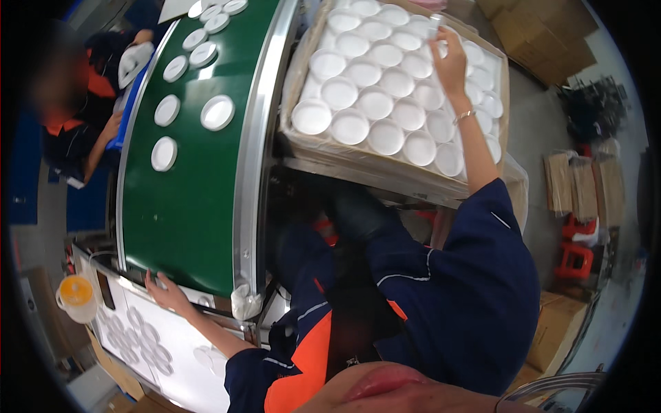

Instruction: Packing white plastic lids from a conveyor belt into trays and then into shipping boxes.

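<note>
With our right hand (451, 60) we pinch between the fingers a small, pale, shiny piece (435, 26), outline unclear, over the box (330, 156) of round, white, shallow-rimmed discs (376, 104). Our left hand (166, 294), fingers parted and gripping nothing, is at the near end of the green belt (186, 213).

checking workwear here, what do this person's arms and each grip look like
The left grip and right grip are bare, without gloves. The left sleeve and right sleeve are navy, short-looking, with thin pale piping. A slim bracelet shows on the right.
</note>
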Demonstrator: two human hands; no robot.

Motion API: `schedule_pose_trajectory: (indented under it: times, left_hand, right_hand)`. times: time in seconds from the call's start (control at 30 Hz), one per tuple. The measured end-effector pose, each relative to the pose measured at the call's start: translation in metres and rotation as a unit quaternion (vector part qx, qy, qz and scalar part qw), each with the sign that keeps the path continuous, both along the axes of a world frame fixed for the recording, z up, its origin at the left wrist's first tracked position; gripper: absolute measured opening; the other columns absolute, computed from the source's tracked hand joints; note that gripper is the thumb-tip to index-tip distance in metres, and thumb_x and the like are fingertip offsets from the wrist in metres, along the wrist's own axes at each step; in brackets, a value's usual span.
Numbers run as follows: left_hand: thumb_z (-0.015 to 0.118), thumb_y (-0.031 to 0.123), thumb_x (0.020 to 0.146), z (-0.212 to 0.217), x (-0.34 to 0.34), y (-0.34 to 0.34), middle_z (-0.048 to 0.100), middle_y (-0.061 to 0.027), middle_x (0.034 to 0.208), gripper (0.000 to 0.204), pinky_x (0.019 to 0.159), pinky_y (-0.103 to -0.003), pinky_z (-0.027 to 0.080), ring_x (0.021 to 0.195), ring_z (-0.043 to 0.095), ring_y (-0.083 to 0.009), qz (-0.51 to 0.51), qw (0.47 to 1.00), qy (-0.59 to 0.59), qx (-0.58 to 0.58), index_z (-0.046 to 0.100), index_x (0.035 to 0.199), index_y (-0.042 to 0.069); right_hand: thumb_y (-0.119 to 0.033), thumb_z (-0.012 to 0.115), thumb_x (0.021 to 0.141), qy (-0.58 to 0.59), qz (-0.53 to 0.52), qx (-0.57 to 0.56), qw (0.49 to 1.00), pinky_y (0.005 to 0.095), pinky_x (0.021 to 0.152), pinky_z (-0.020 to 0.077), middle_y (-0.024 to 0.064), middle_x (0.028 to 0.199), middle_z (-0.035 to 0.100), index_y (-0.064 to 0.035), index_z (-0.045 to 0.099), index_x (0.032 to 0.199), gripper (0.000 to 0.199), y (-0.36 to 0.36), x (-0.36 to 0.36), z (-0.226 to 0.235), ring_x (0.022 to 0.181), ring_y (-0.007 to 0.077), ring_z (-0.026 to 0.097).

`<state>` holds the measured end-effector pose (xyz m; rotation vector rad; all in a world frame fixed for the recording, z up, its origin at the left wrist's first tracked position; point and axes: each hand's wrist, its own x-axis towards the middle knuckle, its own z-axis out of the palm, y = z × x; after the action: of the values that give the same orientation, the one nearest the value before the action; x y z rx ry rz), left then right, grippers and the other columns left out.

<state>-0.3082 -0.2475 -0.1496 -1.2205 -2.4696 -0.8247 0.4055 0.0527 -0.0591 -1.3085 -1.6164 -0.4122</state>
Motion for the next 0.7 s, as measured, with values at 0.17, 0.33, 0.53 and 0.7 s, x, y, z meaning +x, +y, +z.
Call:
schedule_pose_trajectory:
  times: [0.17,0.33,0.53,0.7]
  left_hand:
    - [0.05,0.03,0.095,0.007,0.015,0.016,0.054,-0.0145,0.126,0.036,0.093,-0.044,0.042,0.114,0.053,-0.0326,0.016,1.0,-0.013,-0.02,0.056,0.123,0.008]
    - [0.049,0.028,0.096,0.012,0.019,0.01,0.053,-0.0134,0.127,0.035,0.09,-0.043,0.044,0.11,0.055,-0.0311,0.049,0.998,-0.02,-0.025,0.054,0.124,0.009]
    - [0.049,0.029,0.096,0.009,0.019,0.012,0.053,-0.0125,0.127,0.034,0.085,-0.04,0.047,0.104,0.058,-0.0291,0.055,0.998,-0.014,-0.027,0.054,0.125,0.011]
    - [0.049,0.028,0.096,0.006,0.013,0.005,0.053,-0.0131,0.125,0.033,0.082,-0.04,0.048,0.099,0.06,-0.0284,0.066,0.997,0.006,-0.033,0.055,0.123,0.011]
  right_hand:
    - [-0.017,0.058,0.085,-0.19,-0.308,-0.128,0.923,0.0438,0.077,0.0495,0.0119,0.098,0.064,-0.0066,0.062,0.093,0.014,-0.01,0.2,-0.019,0.088,0.0328,0.063]
    - [-0.017,0.051,0.089,-0.147,-0.345,-0.268,0.888,0.0446,0.078,0.0497,0.0139,0.101,0.065,-0.0075,0.06,0.096,0.015,-0.011,0.223,-0.02,0.093,0.0341,0.063]
    - [-0.02,0.048,0.09,-0.168,-0.31,-0.371,0.859,0.0452,0.08,0.0492,0.0168,0.097,0.067,-0.0062,0.06,0.094,0.019,-0.002,0.248,-0.025,0.095,0.0348,0.062]
    - [-0.036,0.05,0.092,-0.073,-0.165,-0.445,0.877,0.0457,0.098,0.0415,0.0158,0.127,0.058,-0.014,0.053,0.129,0.043,-0.02,0.247,-0.032,0.118,0.031,0.054]
